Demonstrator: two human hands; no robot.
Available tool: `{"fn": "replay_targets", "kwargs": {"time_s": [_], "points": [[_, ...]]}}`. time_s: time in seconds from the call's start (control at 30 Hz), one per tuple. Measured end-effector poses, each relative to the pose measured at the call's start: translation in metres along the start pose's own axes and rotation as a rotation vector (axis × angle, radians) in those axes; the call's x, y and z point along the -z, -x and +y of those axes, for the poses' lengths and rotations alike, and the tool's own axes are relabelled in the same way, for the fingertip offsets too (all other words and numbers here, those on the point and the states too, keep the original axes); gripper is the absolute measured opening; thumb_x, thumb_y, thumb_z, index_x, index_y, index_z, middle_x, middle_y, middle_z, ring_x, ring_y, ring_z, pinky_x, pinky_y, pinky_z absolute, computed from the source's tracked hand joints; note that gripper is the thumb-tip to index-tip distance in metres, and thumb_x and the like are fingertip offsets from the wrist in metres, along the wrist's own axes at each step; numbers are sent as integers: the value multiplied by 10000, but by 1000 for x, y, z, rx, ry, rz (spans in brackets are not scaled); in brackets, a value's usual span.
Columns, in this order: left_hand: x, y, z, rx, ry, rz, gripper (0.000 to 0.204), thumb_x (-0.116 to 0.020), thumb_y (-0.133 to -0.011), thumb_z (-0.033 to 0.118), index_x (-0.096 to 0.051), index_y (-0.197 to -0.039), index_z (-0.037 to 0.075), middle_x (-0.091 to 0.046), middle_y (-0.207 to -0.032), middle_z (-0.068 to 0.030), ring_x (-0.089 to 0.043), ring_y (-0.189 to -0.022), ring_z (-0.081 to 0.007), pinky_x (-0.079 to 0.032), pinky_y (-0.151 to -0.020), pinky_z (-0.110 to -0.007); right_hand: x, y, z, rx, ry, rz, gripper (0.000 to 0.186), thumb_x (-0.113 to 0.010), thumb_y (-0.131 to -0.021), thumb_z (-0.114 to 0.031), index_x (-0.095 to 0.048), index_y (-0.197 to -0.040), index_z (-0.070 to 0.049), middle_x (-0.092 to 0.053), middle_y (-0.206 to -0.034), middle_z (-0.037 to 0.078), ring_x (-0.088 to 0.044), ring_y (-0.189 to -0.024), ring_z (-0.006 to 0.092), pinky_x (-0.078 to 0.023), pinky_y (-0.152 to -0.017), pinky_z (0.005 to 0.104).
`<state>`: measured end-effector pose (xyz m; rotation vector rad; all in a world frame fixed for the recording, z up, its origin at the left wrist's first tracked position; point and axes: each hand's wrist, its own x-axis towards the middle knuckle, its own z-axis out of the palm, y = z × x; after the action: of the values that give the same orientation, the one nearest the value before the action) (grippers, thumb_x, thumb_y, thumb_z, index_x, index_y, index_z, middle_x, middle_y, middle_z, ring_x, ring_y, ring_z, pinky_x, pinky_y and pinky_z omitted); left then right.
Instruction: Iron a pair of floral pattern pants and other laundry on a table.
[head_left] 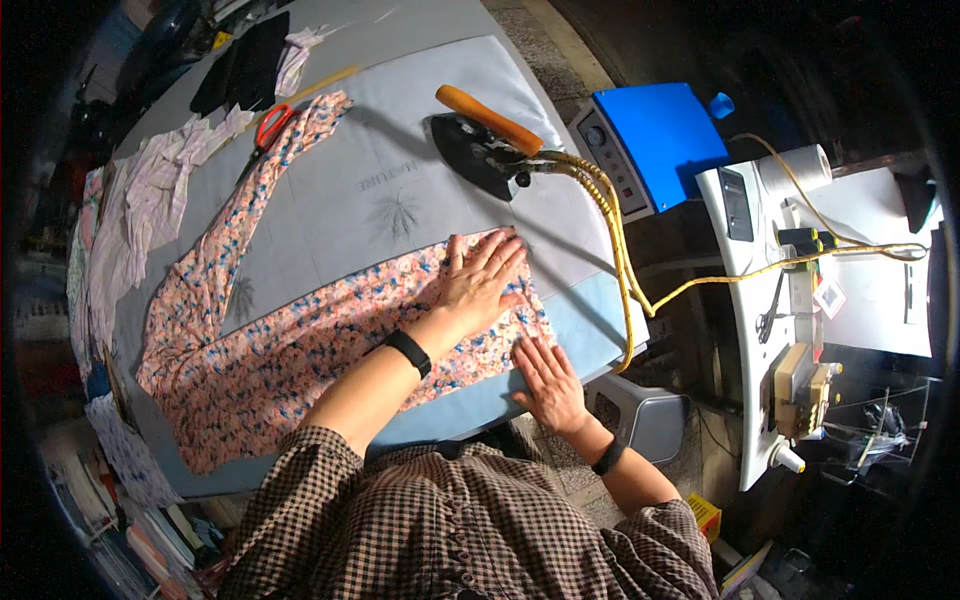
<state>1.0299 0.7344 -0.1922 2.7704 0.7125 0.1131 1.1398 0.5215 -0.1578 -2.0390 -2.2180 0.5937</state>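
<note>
A pink floral garment (300, 350) with blue flecks lies spread over the covered ironing table (340, 215); its sleeve stretches toward the far left. My left hand (478, 285) rests flat on the cloth near its right end, fingers spread toward the far corner. Lower down, my right hand (550, 385) presses on the cloth's near right corner with its fingers stretched out. Neither hand grips anything. Beyond them stands an iron (475, 155) with a wooden handle and a yellow cord. Red-handled scissors (272, 128) lie by the sleeve.
Striped pale cloth (150, 195) and black fabric (240, 65) lie along the left side. A blue-topped box with a control panel (655, 145) stands at the right. Farther right is a white sewing machine (745, 330) with a thread cone (797, 170). A grey bin (645, 420) sits below.
</note>
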Motion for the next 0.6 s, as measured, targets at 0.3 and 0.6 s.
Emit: {"fn": "replay_targets", "kwargs": {"time_s": [0.3, 0.6], "points": [[-5, 30, 49, -83, 151, -48, 848, -540, -851, 552, -236, -1465, 51, -91, -1551, -158, -15, -1442, -303, -15, -1154, -530, 81, -59, 55, 110, 53, 347, 602, -669, -806, -228, -455, -1336, -41, -437, -1414, 153, -375, -1336, 310, -320, -1081, 440], [-11, 55, 56, -252, 191, -61, 817, -453, -851, 631, -215, -1498, 191, -134, -1567, -74, -64, -1448, -288, -21, -1155, -525, 167, -304, 61, -329, 176, 15, 388, -647, -801, -287, -628, -1049, 11, -683, -955, 161, -670, -897, 318, -541, -791, 374]]}}
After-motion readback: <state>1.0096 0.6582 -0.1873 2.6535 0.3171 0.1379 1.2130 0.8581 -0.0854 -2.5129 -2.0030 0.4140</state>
